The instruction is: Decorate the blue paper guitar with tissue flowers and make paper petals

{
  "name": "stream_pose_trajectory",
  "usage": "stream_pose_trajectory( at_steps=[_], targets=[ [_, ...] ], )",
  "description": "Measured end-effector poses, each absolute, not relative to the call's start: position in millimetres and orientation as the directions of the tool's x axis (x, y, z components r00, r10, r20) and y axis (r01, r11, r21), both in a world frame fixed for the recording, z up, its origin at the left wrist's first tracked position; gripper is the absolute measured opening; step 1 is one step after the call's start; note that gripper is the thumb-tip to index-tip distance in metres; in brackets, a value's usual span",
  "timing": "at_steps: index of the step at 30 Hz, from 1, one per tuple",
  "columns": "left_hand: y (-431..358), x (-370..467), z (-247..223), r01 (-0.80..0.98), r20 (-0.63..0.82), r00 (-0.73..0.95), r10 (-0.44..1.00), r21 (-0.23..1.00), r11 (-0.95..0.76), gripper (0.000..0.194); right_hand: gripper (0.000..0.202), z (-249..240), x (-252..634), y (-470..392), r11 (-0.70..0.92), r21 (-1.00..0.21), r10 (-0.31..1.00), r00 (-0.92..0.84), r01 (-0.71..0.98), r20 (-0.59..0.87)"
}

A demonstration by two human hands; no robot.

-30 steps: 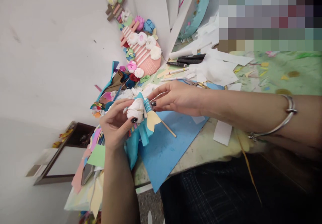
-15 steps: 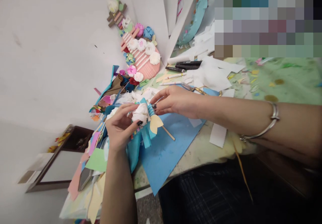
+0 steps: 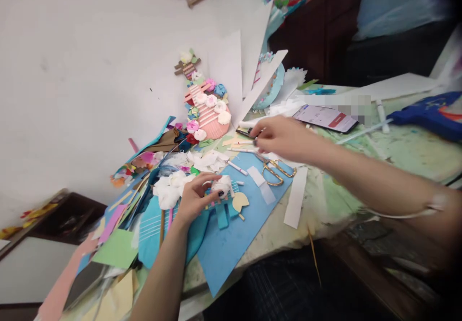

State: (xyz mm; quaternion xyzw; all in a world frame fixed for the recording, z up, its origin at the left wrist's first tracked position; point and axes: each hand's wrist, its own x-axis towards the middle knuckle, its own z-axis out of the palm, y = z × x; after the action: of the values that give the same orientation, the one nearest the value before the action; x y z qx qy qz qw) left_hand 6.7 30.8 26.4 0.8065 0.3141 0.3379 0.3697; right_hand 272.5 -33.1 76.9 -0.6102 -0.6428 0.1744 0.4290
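Note:
My left hand (image 3: 197, 198) pinches a white paper flower (image 3: 221, 186) against the narrow end of a blue craft piece (image 3: 153, 229) with white stripes. Pale yellow leaf shapes (image 3: 240, 200) stick out beside the flower, and more white flowers (image 3: 171, 188) sit on the craft's wide part. Above the table, right of the craft, my right hand (image 3: 274, 138) has curled fingers near the black pens (image 3: 245, 132); whether its fingertips hold anything is too blurred to tell. Gold-handled scissors (image 3: 276, 172) lie below it on a blue sheet (image 3: 231, 244).
A pink flowered craft (image 3: 212, 123) leans at the wall. Coloured paper scraps (image 3: 115, 249) cover the left side. A phone (image 3: 327, 118) and a blue glue gun (image 3: 429, 116) lie at the right, with white paper strips (image 3: 296, 198) nearer the front.
My right hand has left the craft and moved right, over the pens and scissors. My left hand still holds the flower. The view has shifted, showing the phone and glue gun.

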Motion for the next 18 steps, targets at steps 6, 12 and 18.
stream_pose_trajectory(
  at_steps=[6, 12, 18],
  targets=[
    [30.7, 2.2, 28.6, 0.245, 0.321, 0.544, 0.775, 0.823, -0.513, 0.031, 0.021, 79.8, 375.2, -105.9, -0.364, -0.329, 0.739, 0.485, 0.871, 0.467],
    [37.4, -3.4, 22.6, 0.286, 0.338, 0.538, 0.772, 0.789, -0.544, 0.036, 0.02, 49.5, 434.9, -174.5, -0.651, -0.202, 0.585, 0.653, 0.732, 0.48],
    [44.3, -7.9, 18.2, 0.281, 0.31, 0.545, 0.779, 0.808, -0.517, 0.039, 0.028, 28.2, 449.1, -174.2, -0.632, -0.165, 0.659, 0.637, 0.757, 0.4]
  ],
)
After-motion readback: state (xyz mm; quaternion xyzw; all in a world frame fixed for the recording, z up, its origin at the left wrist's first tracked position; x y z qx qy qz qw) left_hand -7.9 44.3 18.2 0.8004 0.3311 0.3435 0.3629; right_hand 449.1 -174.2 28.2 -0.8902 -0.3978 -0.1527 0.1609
